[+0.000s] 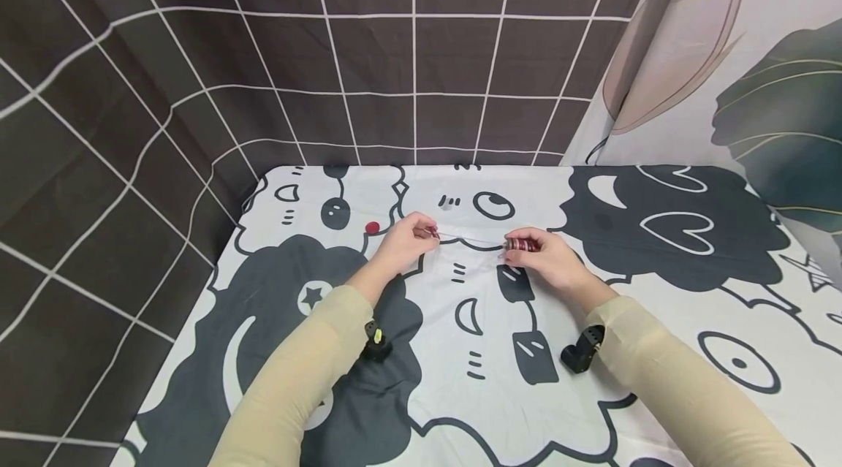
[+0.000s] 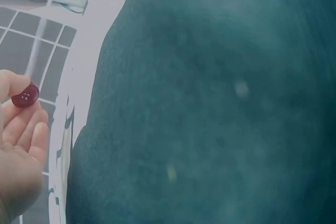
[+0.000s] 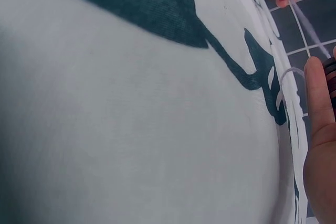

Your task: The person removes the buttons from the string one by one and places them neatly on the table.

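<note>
While working over a cartoon-print tablecloth [image 1: 500, 416], faces a dark grid-patterned curtain [image 1: 368, 54], with a leaf-print curtain [image 1: 776, 123] at the right. Has 1 loose red disc [image 1: 372, 228], apparently a button, lying near the left hand [image 1: 403, 240], on its outer side. Finds most of both wrist views filled by printed cloth. With the left hand, pinches 1 dark red button [image 2: 25, 95] between thumb and fingers, other fingers loosely bent. With the right hand [image 1: 552, 259], grips a row of stacked dark red buttons [image 1: 522, 244], thumb and fingers parted only by its thickness. Holds a pale cord [image 1: 470, 237] drawn straight between the 2 hands, above the tablecloth. Cannot tell the stack's count.
</note>
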Available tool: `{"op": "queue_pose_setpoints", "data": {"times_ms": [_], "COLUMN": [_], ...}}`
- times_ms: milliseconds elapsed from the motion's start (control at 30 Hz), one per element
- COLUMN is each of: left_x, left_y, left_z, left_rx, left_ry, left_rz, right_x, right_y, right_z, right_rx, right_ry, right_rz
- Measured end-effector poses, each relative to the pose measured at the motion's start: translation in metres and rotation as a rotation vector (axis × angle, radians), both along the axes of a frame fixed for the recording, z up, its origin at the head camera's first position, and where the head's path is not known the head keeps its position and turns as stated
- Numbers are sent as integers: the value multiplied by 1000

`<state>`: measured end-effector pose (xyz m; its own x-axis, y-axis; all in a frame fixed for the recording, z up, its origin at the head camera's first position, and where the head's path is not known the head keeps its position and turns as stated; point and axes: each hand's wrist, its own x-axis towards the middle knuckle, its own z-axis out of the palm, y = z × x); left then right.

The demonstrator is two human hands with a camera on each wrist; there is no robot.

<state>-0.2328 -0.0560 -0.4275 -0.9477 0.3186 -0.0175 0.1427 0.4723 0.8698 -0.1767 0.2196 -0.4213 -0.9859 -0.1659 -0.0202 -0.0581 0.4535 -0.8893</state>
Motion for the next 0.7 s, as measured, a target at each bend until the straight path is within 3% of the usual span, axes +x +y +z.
{"op": "queue_pose_setpoints", "data": {"times_ms": [300,567,700], "left_x": [-4,-8,-10], "left_y": [-6,-15,-22], "left_z": [0,3,3], "left_rx": [-48,-73,-72], "left_ry": [-1,17,36], "left_rz": [43,72,91], "right_x": [1,11,7], "right_y": [-1,-9,-5], "right_z": [2,23,14], "right_rx": [-34,-7,-16], "right_ry": [-30,-27,-40], "right_rz": [6,8,1]}}
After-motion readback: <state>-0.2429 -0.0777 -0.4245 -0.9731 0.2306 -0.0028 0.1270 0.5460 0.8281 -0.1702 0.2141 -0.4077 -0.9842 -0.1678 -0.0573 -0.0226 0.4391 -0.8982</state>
